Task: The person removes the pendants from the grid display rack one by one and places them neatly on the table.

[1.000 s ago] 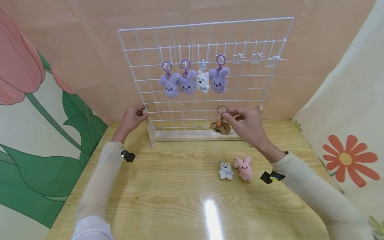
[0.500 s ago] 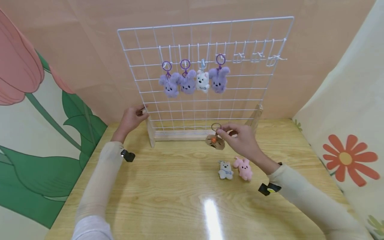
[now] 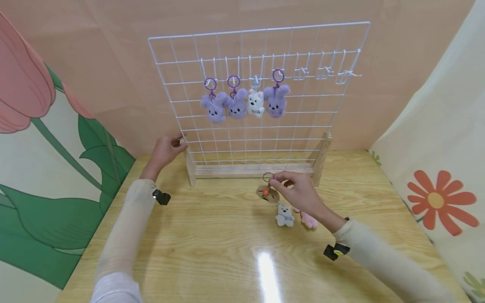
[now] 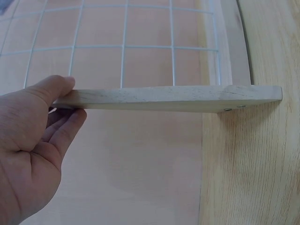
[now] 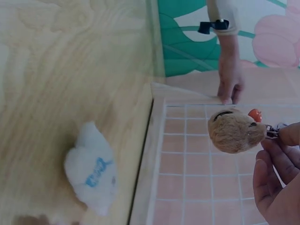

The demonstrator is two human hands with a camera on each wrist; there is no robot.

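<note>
My left hand pinches the top of the rack's left wooden leg, thumb on one face and fingers on the other. In my right hand a brown plush keychain with an orange bead hangs by its metal clasp, gripped between thumb and fingers; its ring sticks up above them. The right wrist view shows the brown fur of the plush keychain close up. Just below it on the table lies a white bear keychain. Beside that, a pink plush keychain is partly covered by my right hand.
The white wire grid rack stands at the back of the table. From its hooks hang several plush keychains, purple ones and a white one. Bare hooks project at the right. Patterned cloth borders the table.
My right hand has lowered the brown plush keychain from in front of the grid toward the table, a little leftward. It now covers part of the pink keychain. My left hand has stayed put.
</note>
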